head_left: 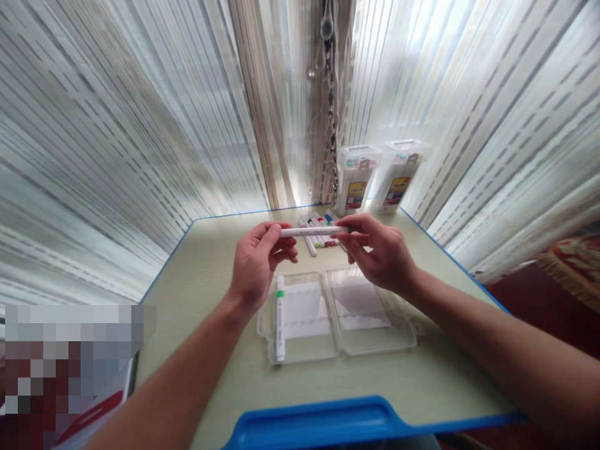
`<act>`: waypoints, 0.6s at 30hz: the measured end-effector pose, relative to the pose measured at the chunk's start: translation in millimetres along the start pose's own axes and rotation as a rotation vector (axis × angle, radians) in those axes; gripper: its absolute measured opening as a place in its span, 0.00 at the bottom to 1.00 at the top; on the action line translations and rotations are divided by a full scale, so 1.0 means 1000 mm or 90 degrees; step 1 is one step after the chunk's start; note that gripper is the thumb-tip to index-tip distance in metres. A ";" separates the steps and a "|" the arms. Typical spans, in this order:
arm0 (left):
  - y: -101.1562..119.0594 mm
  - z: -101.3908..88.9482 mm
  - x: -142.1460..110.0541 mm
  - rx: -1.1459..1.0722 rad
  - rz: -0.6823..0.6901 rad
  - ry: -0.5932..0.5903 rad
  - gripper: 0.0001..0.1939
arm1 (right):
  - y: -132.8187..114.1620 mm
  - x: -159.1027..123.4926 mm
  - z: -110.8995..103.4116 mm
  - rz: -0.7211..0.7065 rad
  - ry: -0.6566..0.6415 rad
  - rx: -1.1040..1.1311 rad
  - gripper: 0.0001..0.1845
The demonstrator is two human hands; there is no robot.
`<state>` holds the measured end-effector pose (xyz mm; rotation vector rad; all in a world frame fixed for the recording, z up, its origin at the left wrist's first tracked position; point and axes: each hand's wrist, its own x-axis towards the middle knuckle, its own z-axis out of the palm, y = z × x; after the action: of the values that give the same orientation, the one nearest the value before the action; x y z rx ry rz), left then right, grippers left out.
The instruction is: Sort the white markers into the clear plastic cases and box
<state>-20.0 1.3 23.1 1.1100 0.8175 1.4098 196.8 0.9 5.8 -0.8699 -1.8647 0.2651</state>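
White marker, I'd say being steadied at twelve o'clock from the open plastic case, is pinched at nine by the left hand, at three by the right hand; shifting it likely needs both grips.

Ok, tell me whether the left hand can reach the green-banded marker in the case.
Probably yes: nothing covers the green-banded marker, and the left hand is nearby, though it holds a white marker.

The held marker bears unreadably small print.
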 end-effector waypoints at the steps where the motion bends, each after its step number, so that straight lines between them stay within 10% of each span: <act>1: 0.000 0.000 0.000 -0.003 0.002 0.001 0.11 | 0.000 0.000 0.000 0.001 0.001 0.002 0.08; 18: 0.001 -0.003 -0.001 -0.037 0.003 -0.003 0.10 | -0.005 -0.001 -0.002 0.006 0.004 0.018 0.08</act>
<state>-23.0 0.3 23.1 1.0712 0.7663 1.4252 196.4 -3.7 8.2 -0.8585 -1.8473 0.2938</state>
